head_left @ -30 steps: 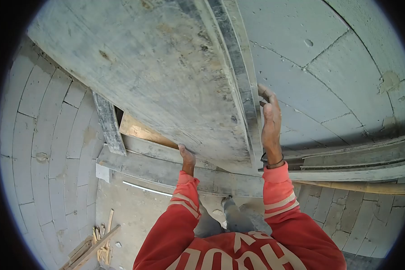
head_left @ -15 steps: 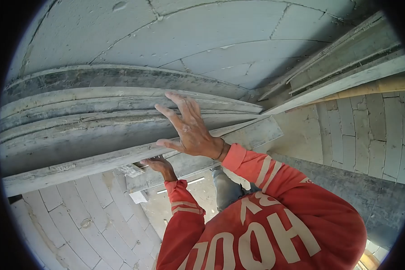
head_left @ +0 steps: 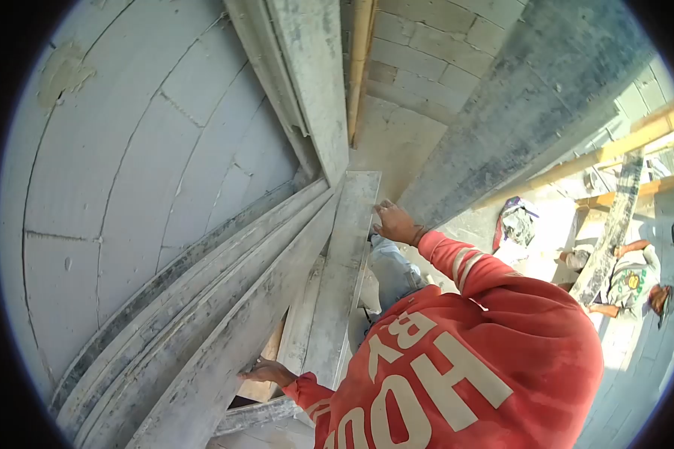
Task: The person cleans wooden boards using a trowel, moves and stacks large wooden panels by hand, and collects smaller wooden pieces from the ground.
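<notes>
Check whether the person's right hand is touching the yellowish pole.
Apart. The head view shows the right hand below the lower end of the yellowish pole, with a visible gap between them.

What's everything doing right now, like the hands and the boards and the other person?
Left hand: at the near board's edge.
Right hand: fingers bent, beside the narrow plank; grip unclear.
Boards behind the near one: close together, side by side.
Block wall: patchy.
Co-worker: hands at a long, stained board.
</notes>
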`<state>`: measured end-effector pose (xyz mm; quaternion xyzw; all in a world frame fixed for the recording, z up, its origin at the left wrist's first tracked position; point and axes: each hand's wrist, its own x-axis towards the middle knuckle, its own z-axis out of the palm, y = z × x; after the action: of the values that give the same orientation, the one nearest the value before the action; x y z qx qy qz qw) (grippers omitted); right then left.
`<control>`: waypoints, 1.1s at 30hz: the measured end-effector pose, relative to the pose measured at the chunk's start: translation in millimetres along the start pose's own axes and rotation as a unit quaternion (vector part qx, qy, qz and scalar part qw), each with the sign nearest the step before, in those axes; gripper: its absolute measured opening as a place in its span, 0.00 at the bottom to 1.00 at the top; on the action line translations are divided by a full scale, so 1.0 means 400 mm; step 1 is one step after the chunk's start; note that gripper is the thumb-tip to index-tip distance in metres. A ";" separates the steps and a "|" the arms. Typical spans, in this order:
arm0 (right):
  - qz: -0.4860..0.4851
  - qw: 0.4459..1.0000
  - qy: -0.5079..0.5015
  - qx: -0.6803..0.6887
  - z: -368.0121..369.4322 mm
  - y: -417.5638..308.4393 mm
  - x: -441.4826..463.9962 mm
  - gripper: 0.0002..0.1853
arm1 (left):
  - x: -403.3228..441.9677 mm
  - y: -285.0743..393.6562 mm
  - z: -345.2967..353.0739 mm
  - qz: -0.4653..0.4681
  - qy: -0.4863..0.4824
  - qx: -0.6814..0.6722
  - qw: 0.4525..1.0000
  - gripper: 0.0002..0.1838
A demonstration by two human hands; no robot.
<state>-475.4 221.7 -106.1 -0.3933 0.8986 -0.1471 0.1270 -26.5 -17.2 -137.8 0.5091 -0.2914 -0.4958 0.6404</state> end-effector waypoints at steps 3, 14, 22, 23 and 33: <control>0.192 0.977 0.077 0.052 0.031 0.055 -0.216 0.19 | 0.024 0.028 -0.001 -0.048 0.006 0.051 0.998 0.51; 0.582 0.799 0.028 0.151 0.390 0.063 -1.048 0.14 | -0.087 -0.103 0.066 -0.257 -0.276 0.328 0.866 0.36; 0.718 0.642 0.021 0.268 0.506 -0.006 -1.250 0.17 | -0.542 -0.085 0.319 -0.275 -0.629 0.367 0.628 0.24; 0.718 0.649 0.031 0.249 0.507 -0.008 -1.258 0.18 | -0.690 0.000 0.421 -0.251 -0.691 0.289 0.614 0.25; 0.743 0.589 0.224 0.226 0.403 0.164 -1.483 0.12 | -1.472 0.901 0.839 0.187 -0.773 -0.470 0.383 0.30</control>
<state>-73.3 679.3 -212.1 0.4976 0.8165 -0.2837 0.0720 -398.4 406.1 383.4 -0.5440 -0.4686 -0.6002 0.3525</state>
